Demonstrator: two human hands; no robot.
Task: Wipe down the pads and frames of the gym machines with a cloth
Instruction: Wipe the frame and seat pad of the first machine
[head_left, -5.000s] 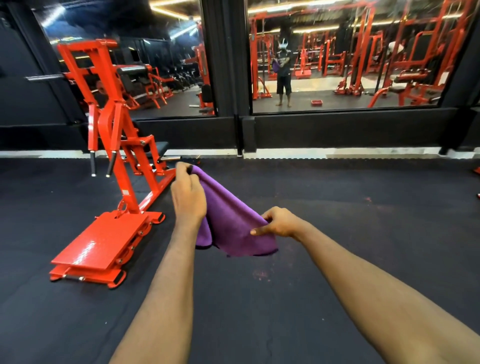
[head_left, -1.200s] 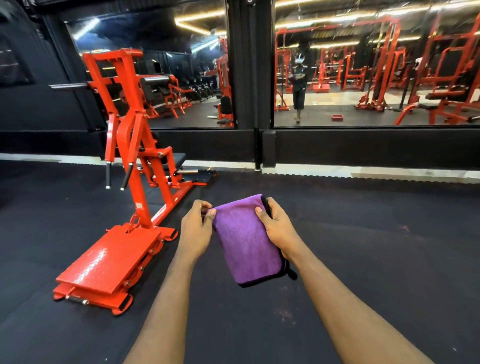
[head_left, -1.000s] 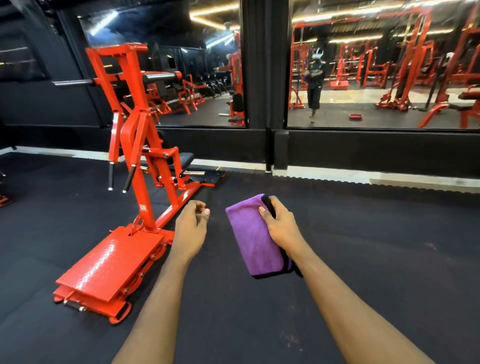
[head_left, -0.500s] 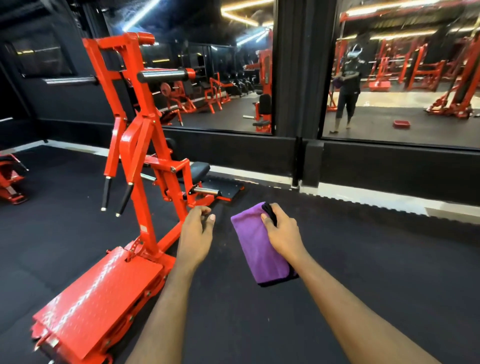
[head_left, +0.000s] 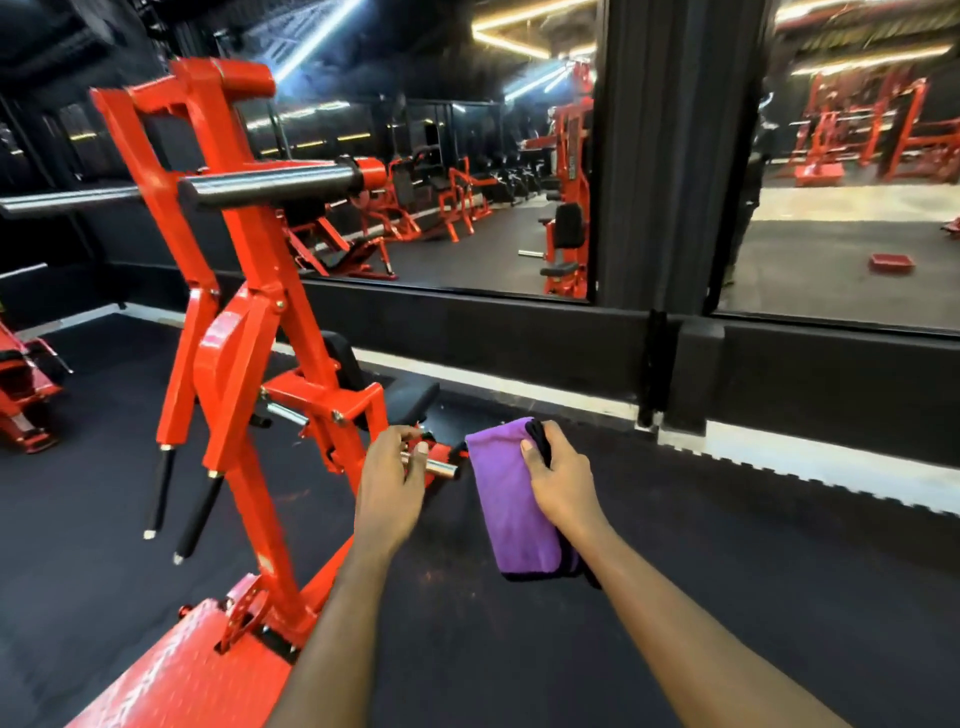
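A folded purple cloth (head_left: 511, 504) hangs in front of me, gripped at its top right edge by my right hand (head_left: 563, 480). My left hand (head_left: 389, 483) floats beside it with loosely curled fingers and holds nothing. It is in front of a chrome peg (head_left: 439, 466) on the red gym machine (head_left: 244, 332), whether touching I cannot tell. The machine has a black seat pad (head_left: 402, 397), a black roller bar (head_left: 270, 184) up high, two hanging black handles (head_left: 195, 514) and a red footplate (head_left: 176, 680) at the lower left.
Black rubber floor (head_left: 727, 597) stretches to the right. A mirrored wall with a black pillar (head_left: 670, 156) runs across the back, above a white floor strip (head_left: 810, 457). Part of another red machine (head_left: 23, 395) sits at the far left.
My left hand let go of the cloth and my right hand alone holds it. I have moved closer to the red machine, which now looms larger on the left.
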